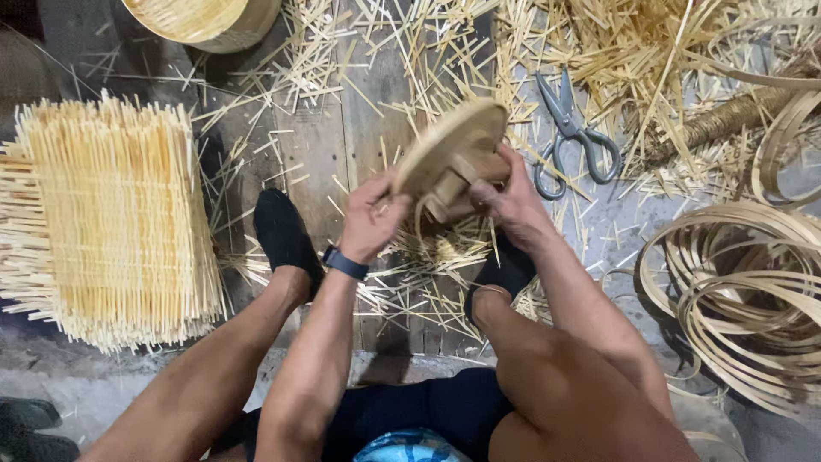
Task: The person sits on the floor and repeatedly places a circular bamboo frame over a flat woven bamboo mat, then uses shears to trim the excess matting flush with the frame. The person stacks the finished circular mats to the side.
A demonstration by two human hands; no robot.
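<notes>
A seated worker grips a round, pale woven-bamboo disc with a small block-like piece at its centre [451, 158], both hands clamped on it: the left hand [369, 221], a dark band at its wrist, pinches the lower rim, while the right hand [510, 198] closes around the centre piece from the other side. The disc is held tilted above the plank floor, between the worker's two black-socked feet. Its face looks closed and even, so the weaving appears well advanced; whether the edge is finished cannot be told. Just right of the disc lie grey metal scissors [571, 137] among scattered bamboo offcuts. Farther right sit coils of flat bamboo strip [744, 282]. Well left of the disc lies a rectangular mat of bamboo slats [111, 222], ends untrimmed. Above the disc, a woven basket rim [205, 21] shows.
</notes>
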